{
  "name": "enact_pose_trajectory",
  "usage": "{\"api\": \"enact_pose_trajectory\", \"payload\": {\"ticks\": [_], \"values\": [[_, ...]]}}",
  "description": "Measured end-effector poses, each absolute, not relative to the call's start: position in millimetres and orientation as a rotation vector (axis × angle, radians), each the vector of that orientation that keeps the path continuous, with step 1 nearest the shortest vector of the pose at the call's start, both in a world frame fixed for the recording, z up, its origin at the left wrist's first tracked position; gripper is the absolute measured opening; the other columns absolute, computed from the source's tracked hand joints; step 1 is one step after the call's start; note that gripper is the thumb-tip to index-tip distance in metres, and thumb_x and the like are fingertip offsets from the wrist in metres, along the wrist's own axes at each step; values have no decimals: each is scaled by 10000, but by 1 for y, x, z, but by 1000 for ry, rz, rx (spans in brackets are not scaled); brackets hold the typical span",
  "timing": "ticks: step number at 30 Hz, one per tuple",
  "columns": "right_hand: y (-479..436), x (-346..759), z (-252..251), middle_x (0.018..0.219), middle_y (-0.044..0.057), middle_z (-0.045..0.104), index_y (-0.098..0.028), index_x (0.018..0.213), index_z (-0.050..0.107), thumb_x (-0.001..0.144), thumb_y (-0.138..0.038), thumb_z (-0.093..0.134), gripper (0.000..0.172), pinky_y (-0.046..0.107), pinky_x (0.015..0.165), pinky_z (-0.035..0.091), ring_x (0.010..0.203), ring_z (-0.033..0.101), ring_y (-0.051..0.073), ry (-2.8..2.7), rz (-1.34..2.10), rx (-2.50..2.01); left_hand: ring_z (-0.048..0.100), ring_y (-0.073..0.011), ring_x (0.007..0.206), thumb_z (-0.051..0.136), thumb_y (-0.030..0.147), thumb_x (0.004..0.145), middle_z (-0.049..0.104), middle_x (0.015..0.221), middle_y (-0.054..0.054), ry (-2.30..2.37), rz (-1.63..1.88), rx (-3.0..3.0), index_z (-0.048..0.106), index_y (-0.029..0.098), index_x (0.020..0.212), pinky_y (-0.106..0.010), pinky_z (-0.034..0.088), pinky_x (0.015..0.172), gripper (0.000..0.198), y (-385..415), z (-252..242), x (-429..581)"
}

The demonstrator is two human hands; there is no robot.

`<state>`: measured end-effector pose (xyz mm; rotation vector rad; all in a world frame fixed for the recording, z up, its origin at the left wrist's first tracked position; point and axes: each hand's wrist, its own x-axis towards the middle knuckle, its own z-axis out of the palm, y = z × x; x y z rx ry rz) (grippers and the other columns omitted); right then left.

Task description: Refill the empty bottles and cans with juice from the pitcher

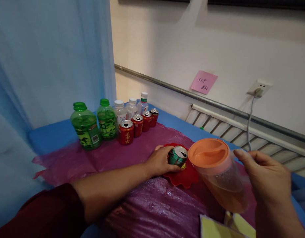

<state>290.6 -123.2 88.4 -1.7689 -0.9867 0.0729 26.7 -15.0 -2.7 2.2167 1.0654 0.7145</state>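
Purple plastic sheeting (105, 162) lies over the blue table (53, 131) beside a pale wall (154, 39). Remotely, I see my left hand (160, 161) wrapped round a green can (176, 159) over a red scalloped mat (187, 180); my right hand (270, 177) grips a tilted, orange-lidded pitcher (222, 185) of amber liquid (233, 200), its top just beside the can.

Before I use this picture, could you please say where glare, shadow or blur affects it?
Head view: bright glints on the shiny purple plastic sheet; same view, the dark red fabric sleeve goes nearly black, lower left; same view, the clear pitcher with orange lid looks slightly soft.
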Motion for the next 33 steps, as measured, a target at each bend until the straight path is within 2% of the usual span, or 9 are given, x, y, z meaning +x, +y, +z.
{"api": "enact_pose_trajectory", "payload": {"ticks": [12, 33], "values": [[-123, 290, 89, 545, -56, 424, -202, 597, 604, 669, -598, 803, 448, 270, 477, 255, 535, 348, 101, -955, 108, -1771, 650, -330, 1160, 869, 556, 659, 730, 1262, -59, 1065, 697, 2220, 634, 248, 1283, -467, 392, 1085, 734, -16, -2, 27], [-124, 289, 90, 547, -51, 418, -203, 588, 612, 648, -614, 795, 455, 269, 486, 280, 542, 349, 108, -947, 101, -1795, 642, -328, 1157, 865, 566, 661, 729, 1250, -38, 1087, 706, 2225, 632, 251, 1275, -449, 409, 1052, 728, -15, -5, 26]]}}
